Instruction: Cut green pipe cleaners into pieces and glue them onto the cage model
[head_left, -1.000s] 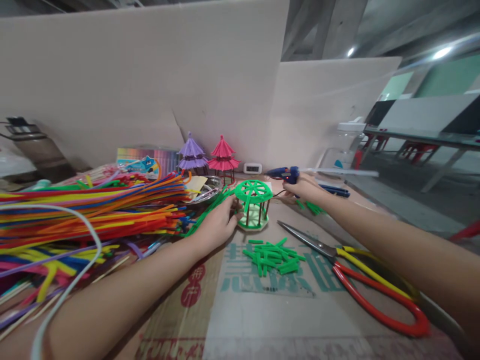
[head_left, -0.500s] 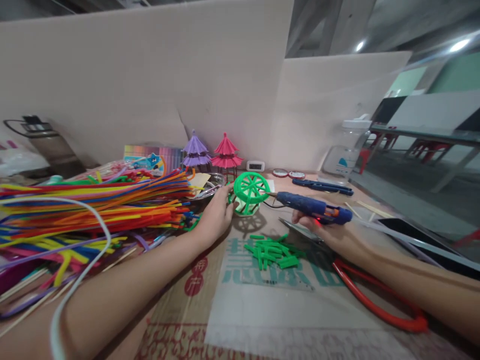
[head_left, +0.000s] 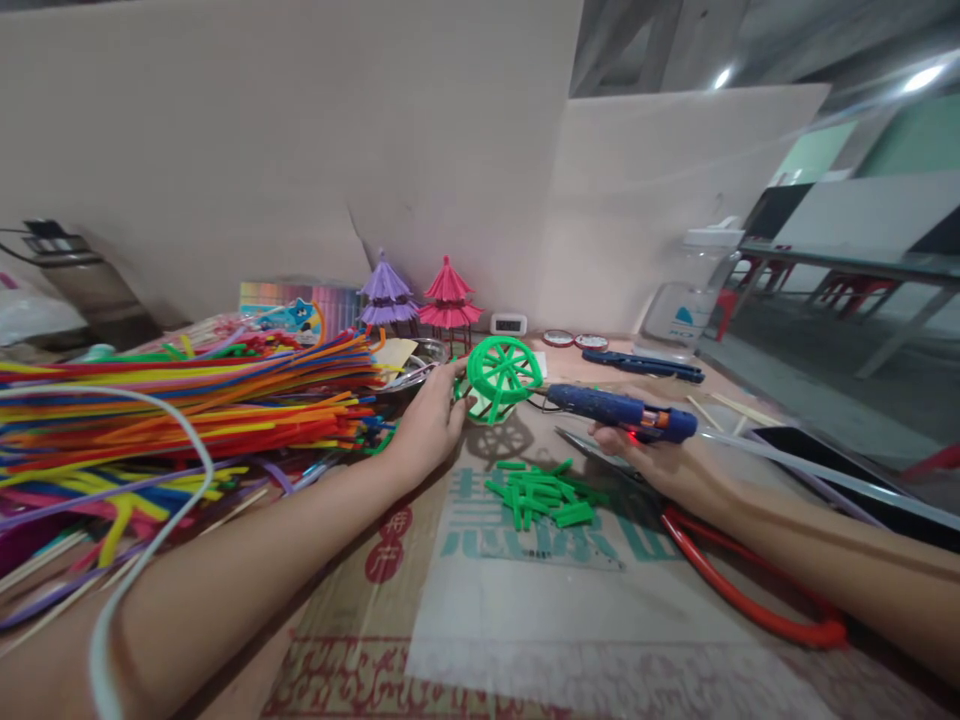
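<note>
My left hand (head_left: 429, 425) grips a small green pavilion model (head_left: 501, 378) made of pipe-cleaner pieces and tilts it so its wheel-like top faces right. In my right hand (head_left: 657, 462) is a blue glue gun (head_left: 619, 411), its nozzle touching the model's right side. Its red light glows by my fingers. Several short green cut pieces (head_left: 542, 494) lie in a heap on the cardboard (head_left: 525, 600) below the model.
A big bundle of coloured pipe cleaners (head_left: 187, 410) fills the left. Red-handled scissors (head_left: 739, 590) lie under my right forearm. At the back stand a purple (head_left: 385, 295) and a pink pavilion (head_left: 448, 296), a metal dish (head_left: 420, 360), a clear bottle (head_left: 686, 295), and a blue tool (head_left: 645, 365).
My right hand lifted the glue gun from the back of the table and brought its nozzle to the model. My left hand tipped the model from upright onto its side.
</note>
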